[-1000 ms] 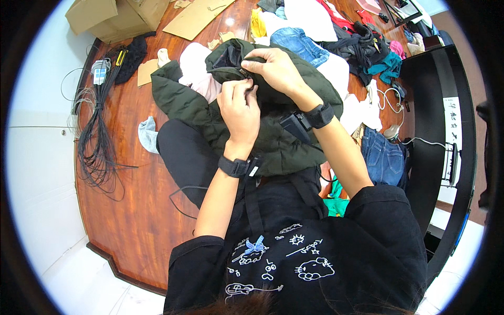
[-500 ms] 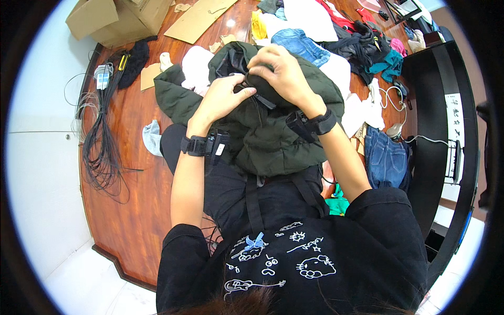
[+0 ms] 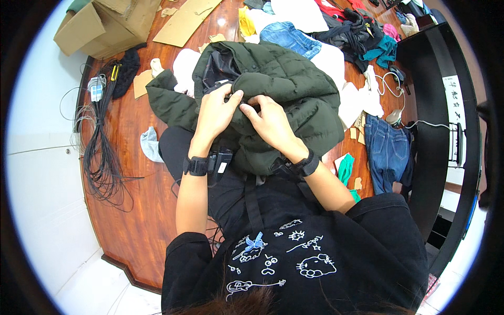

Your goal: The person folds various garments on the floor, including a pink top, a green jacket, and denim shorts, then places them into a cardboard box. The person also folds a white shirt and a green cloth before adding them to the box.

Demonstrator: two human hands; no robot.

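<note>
The green coat (image 3: pixel 310 97) lies in a puffy heap over the person's legs (image 3: pixel 176 149), near the middle. Its dark lining (image 3: pixel 220 67) shows at the open top, and one sleeve (image 3: pixel 170 102) sticks out to the left. The left hand (image 3: pixel 214 111) pinches the coat's edge with thumb and fingers. The right hand (image 3: pixel 269 122) pinches it too, just beside. What sits between the fingertips is too small to tell.

To do this bit well, one hand should hold the edge snug and flat, and the other should do the small, slow work. Soft, puffy cloth can bunch up and hide the spot, so it helps to smooth it away first. A hard tug could pull the lining in or make the coat slide. Resting its weight on the legs should help both hands stay steady.
</note>
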